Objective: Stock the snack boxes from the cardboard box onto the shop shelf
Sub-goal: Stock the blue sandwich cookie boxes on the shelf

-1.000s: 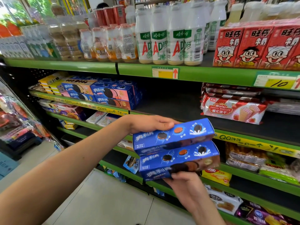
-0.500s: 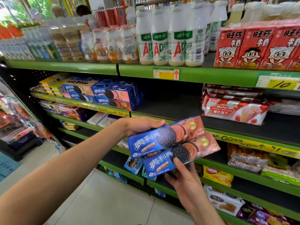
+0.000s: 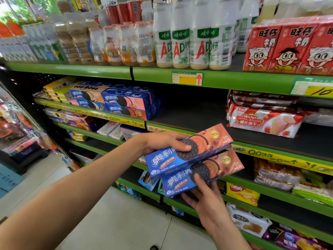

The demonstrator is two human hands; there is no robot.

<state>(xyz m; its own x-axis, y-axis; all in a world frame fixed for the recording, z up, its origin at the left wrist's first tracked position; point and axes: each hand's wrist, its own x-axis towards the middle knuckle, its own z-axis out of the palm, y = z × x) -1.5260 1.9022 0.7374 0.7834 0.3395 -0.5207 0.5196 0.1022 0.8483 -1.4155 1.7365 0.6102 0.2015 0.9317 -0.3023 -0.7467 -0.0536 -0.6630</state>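
Both hands point(image 3: 182, 170) have turned the two snack boxes point(image 3: 194, 159) face-up — the left hand point(image 3: 162, 143) grips the upper, the right hand point(image 3: 203, 193) the lower — ready for the shelf point(image 3: 198, 112).

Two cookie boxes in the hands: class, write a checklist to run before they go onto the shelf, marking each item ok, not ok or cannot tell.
1. Upper cookie box gripped by left hand: ok.
2. Lower cookie box held by right hand: ok.
3. Box fronts face outward, print readable: ok.
4. Bare shelf space beside the stocked cookie boxes: ok.
5. Flavour matches the bottom stocked box: cannot tell.
6. Boxes undamaged: no dents on visible faces; backs hidden, cannot tell.
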